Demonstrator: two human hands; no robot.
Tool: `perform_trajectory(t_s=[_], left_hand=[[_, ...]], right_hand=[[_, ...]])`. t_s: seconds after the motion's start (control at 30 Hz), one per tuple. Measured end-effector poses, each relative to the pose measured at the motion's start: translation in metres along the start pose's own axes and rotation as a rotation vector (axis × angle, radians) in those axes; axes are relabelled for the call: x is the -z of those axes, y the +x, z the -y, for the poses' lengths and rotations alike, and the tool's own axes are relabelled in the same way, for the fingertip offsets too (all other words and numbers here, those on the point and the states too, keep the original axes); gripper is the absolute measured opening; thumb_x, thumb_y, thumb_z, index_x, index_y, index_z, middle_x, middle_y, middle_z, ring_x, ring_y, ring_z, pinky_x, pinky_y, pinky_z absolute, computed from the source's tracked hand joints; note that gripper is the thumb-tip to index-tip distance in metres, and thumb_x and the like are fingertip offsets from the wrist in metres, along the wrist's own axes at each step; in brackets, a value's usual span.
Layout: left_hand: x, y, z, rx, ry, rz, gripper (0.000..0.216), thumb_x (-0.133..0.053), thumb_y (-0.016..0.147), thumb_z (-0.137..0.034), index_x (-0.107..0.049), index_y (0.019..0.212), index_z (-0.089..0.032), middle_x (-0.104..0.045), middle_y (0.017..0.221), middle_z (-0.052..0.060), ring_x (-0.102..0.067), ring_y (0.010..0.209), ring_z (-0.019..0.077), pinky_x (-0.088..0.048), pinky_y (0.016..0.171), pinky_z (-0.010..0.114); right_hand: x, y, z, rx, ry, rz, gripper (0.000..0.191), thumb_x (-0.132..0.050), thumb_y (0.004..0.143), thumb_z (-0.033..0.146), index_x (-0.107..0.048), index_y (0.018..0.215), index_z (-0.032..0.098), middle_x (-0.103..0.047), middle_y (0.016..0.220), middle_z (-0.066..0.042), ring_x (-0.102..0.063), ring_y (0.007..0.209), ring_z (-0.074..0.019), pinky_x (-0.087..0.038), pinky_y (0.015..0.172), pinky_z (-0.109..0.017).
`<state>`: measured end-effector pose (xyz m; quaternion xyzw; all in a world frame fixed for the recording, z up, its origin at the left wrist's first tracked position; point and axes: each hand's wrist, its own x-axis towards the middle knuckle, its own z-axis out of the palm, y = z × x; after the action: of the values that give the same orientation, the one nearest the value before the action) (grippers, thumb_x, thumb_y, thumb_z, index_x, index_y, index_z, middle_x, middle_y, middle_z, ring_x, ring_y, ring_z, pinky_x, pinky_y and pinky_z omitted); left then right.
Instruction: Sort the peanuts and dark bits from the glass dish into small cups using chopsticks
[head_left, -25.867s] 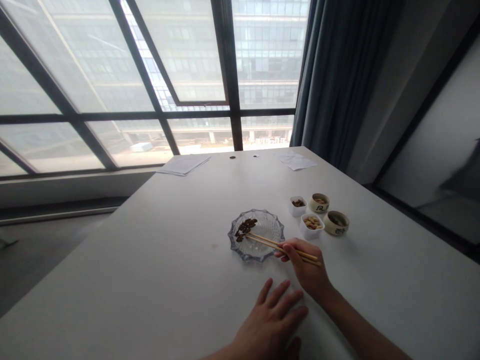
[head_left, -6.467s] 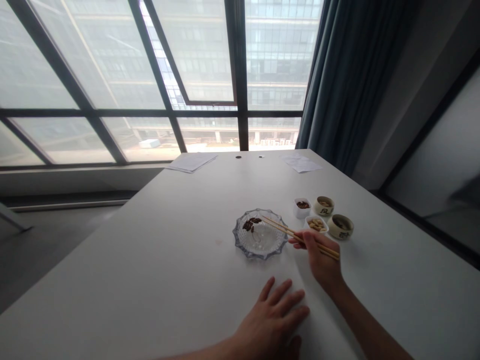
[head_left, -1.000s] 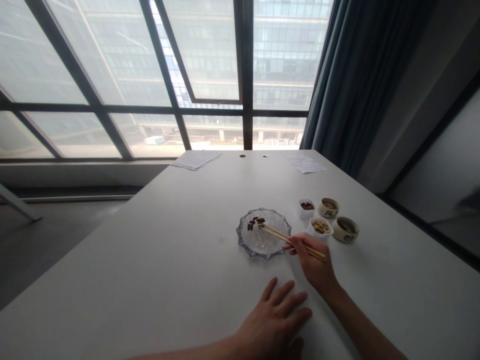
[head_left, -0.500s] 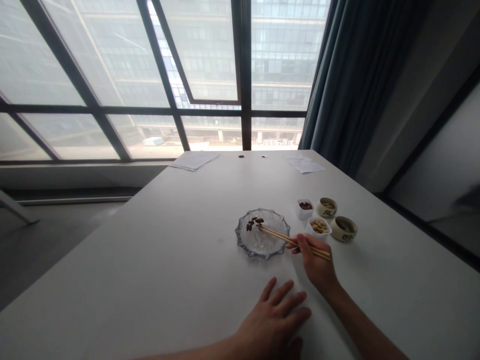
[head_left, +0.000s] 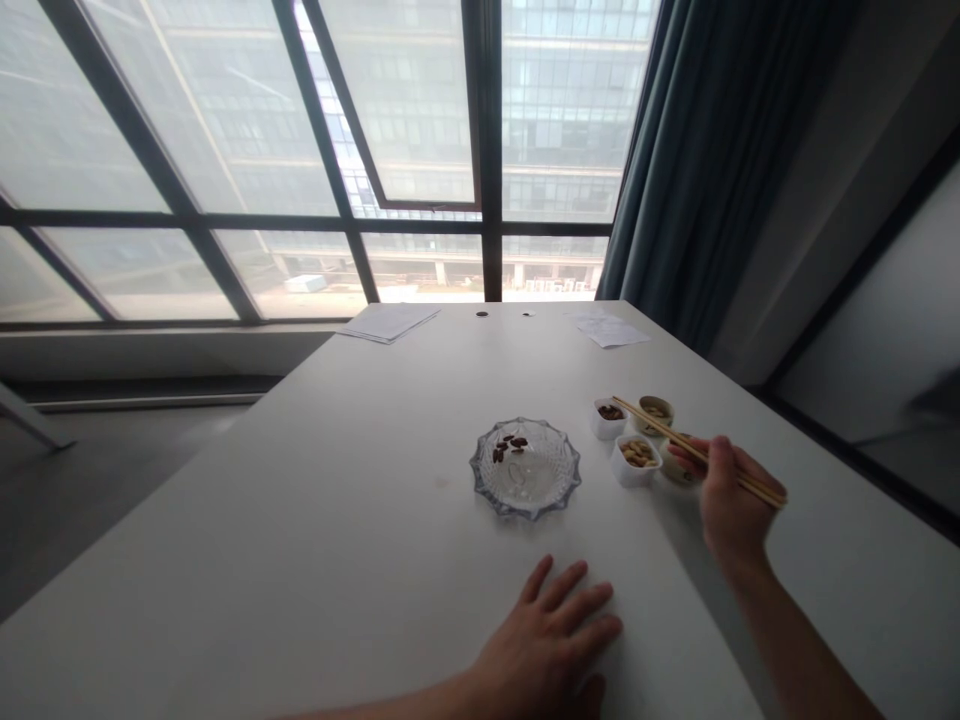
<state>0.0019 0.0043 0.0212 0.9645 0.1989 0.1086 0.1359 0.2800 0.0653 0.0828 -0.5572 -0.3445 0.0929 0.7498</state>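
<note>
My right hand (head_left: 729, 500) grips a pair of wooden chopsticks (head_left: 675, 444), tips reaching over a small white square cup of dark pieces (head_left: 607, 417). Whether the tips carry a piece I cannot make out. A clear glass dish (head_left: 526, 468) sits mid-table with a few dark pieces (head_left: 508, 445) at its far rim. Another white cup holds pale nuts (head_left: 635, 458). A beige round cup (head_left: 656, 411) stands behind the chopsticks, and a second beige cup (head_left: 674, 464) is partly hidden by my right fingers. My left hand (head_left: 545, 645) lies flat on the table, fingers spread.
The white table (head_left: 337, 520) runs to a large window. Paper sheets (head_left: 388, 321) lie at the far left edge, another sheet (head_left: 611, 330) at far right. Two small dark holes (head_left: 481, 314) are near the far edge. A dark curtain (head_left: 697, 160) hangs at right.
My right hand has swung the chopsticks off the glass dish to the right, over the small cups. Fewer dark pieces lie in the dish than 25.9 s ago. My left hand stays put.
</note>
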Motion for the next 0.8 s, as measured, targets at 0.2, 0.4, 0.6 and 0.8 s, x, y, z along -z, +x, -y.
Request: perform_trajectory(t_s=[0.2, 0.4, 0.6, 0.8], left_hand=[[0.002, 0.0, -0.001, 0.002, 0.009, 0.003, 0.049, -0.062, 0.101, -0.038, -0.049, 0.147, -0.027, -0.045, 0.163, 0.002, -0.034, 0.153, 0.0336, -0.021, 0.125, 0.063], [0.001, 0.0, -0.001, 0.007, -0.003, 0.003, 0.046, -0.057, 0.104, -0.042, -0.049, 0.146, -0.027, -0.044, 0.163, 0.001, -0.033, 0.153, 0.034, -0.021, 0.125, 0.065], [0.001, 0.0, 0.0, 0.009, -0.021, -0.001, 0.045, -0.053, 0.106, -0.044, -0.049, 0.147, -0.028, -0.045, 0.163, 0.001, -0.034, 0.153, 0.0343, -0.021, 0.124, 0.066], [0.001, 0.001, -0.001, 0.012, -0.028, -0.001, 0.047, -0.056, 0.104, -0.043, -0.049, 0.148, -0.028, -0.044, 0.163, 0.002, -0.033, 0.153, 0.0346, -0.019, 0.125, 0.064]], right_hand=[[0.003, 0.005, -0.01, -0.034, -0.029, -0.002, 0.054, -0.074, 0.085, 0.066, -0.077, 0.082, 0.012, -0.078, 0.072, -0.01, -0.074, 0.057, -0.022, -0.066, 0.059, -0.034], [0.002, 0.002, 0.001, -0.001, -0.006, -0.009, 0.051, -0.072, 0.089, 0.063, -0.076, 0.084, 0.013, -0.078, 0.072, -0.01, -0.075, 0.057, -0.0221, -0.064, 0.056, -0.033], [-0.013, -0.025, 0.011, -0.044, 0.076, 0.141, 0.047, -0.071, 0.092, 0.059, -0.078, 0.088, 0.013, -0.08, 0.08, -0.012, -0.079, 0.066, -0.0252, -0.067, 0.064, -0.036], [-0.03, -0.06, 0.006, 0.028, 0.053, 0.57, 0.032, -0.069, 0.097, 0.048, -0.081, 0.094, 0.019, -0.081, 0.085, -0.009, -0.08, 0.075, -0.0246, -0.068, 0.066, -0.035]])
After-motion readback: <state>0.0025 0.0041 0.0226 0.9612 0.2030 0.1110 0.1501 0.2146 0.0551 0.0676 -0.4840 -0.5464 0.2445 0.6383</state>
